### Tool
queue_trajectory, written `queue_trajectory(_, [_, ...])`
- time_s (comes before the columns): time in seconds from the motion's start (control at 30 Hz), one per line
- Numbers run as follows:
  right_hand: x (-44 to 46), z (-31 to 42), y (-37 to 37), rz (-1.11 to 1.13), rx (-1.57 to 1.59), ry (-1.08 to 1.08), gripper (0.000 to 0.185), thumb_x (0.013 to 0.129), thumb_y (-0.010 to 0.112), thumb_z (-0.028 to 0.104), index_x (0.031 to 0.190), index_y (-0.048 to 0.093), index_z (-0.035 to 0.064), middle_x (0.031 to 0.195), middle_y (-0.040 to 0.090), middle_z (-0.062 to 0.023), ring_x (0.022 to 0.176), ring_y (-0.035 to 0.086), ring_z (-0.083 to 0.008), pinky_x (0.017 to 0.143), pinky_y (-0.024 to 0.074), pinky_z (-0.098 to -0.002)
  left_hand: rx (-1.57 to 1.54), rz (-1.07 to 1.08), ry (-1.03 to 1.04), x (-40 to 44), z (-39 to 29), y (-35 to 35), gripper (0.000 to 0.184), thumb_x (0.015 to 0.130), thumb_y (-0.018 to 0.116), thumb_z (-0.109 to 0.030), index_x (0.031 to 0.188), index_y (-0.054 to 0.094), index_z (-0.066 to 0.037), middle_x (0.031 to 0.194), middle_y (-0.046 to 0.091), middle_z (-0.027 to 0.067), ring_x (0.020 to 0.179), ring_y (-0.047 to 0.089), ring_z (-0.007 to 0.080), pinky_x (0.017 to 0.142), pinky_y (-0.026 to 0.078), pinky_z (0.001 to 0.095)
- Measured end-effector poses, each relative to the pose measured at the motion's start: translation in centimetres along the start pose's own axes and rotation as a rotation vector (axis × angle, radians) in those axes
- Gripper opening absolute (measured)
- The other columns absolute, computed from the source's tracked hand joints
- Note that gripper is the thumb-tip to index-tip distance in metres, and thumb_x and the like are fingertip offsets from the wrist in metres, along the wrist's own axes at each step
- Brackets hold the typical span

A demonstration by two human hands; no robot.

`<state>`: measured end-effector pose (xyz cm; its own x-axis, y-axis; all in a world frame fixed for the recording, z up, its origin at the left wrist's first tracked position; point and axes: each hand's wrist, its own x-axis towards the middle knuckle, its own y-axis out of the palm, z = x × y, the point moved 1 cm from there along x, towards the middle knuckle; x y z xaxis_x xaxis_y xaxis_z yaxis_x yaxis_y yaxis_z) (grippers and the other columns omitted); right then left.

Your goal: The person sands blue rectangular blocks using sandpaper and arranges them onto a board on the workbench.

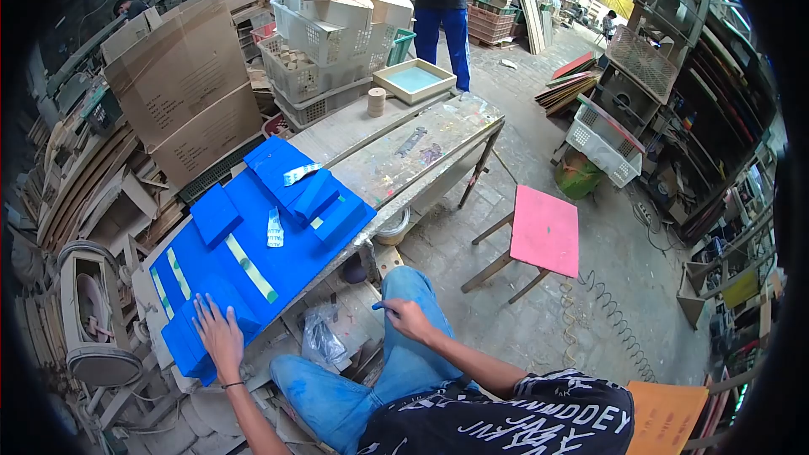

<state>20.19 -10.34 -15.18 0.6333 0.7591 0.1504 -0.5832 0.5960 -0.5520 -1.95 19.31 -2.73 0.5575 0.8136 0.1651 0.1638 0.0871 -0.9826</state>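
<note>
My left hand (pixel 219 333) lies with its fingers spread on a blue block (pixel 187 339) at the near left end of a large blue board (pixel 282 274). Closed round a small blue object (pixel 377 306), my right hand (pixel 408 317) is above my right thigh, apart from the board. More blue blocks (pixel 216 214) rest on the board, several of them stacked toward its far right part. Pale strips (pixel 250 268) run across the blue surface, and two white printed packets (pixel 275 228) lie among the blocks.
A worktable (pixel 463 122) bears a wooden tray (pixel 415 80) and a small round wooden stack (pixel 377 102). Right of my knees stands a pink stool (pixel 545 230). Another person (pixel 442 21) stands behind the table. White crates (pixel 324 42) and cardboard (pixel 181 88) are at the back left.
</note>
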Motion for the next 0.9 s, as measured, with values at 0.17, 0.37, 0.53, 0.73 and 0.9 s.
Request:
queue_trajectory(0.17, [-0.1,-0.2,0.0,-0.021,0.005,-0.008,0.028,0.08,0.053,0.0,0.104,0.066,0.0053,0.09,0.065,-0.0198,0.08,0.063,-0.0348,0.075,0.0501,-0.041,-0.055,-0.004,0.02,-1.3,0.4,-0.5,0.054,0.1,0.038,-0.03,0.143,0.03,0.002,0.151,0.025,0.0175,0.141,0.02,0.0315,0.115,0.015,0.0485])
queue_trajectory(0.37, [-0.1,-0.3,0.0,-0.013,0.004,-0.003,0.027,0.081,0.052,0.001,0.104,0.066,0.0051,0.089,0.065,-0.0201,0.081,0.063,-0.0348,0.075,0.0504,-0.0408,0.047,-0.146,-0.05,-5.9,0.9,0.1,0.054,0.098,0.042,-0.025,0.145,0.028,-0.001,0.152,0.024,0.0165,0.141,0.021,0.0319,0.115,0.017,0.0485])
queue_trajectory(0.53, [0.0,-0.5,0.3,-0.026,0.018,-0.042,0.027,0.081,0.052,0.001,0.105,0.066,0.0046,0.091,0.065,-0.0201,0.082,0.064,-0.035,0.075,0.0508,-0.0402,0.039,-0.164,-0.068,-8.1,2.1,-0.3,0.058,0.097,0.045,-0.022,0.146,0.023,-0.001,0.153,0.021,0.0155,0.141,0.02,0.0316,0.115,0.017,0.0477])
queue_trajectory(0.73, [0.0,-0.7,0.2,0.019,0.014,0.043,0.028,0.081,0.053,0.0,0.105,0.066,0.005,0.096,0.066,-0.0198,0.088,0.064,-0.036,0.079,0.0505,-0.0399,0.008,-0.281,-0.098,-9.4,3.8,0.9,0.061,0.095,0.047,-0.02,0.147,0.02,-0.001,0.154,0.019,0.0145,0.142,0.018,0.0315,0.115,0.017,0.047])
queue_trajectory(0.9, [0.0,-0.3,0.1,0.026,-0.006,0.03,0.028,0.081,0.054,0.0,0.106,0.066,0.0052,0.095,0.065,-0.0204,0.087,0.064,-0.0362,0.078,0.0503,-0.0401,0.017,-0.341,-0.127,-10.5,4.2,1.4,0.062,0.095,0.046,-0.018,0.147,0.018,0.0,0.155,0.017,0.0142,0.142,0.017,0.0318,0.115,0.016,0.0479])
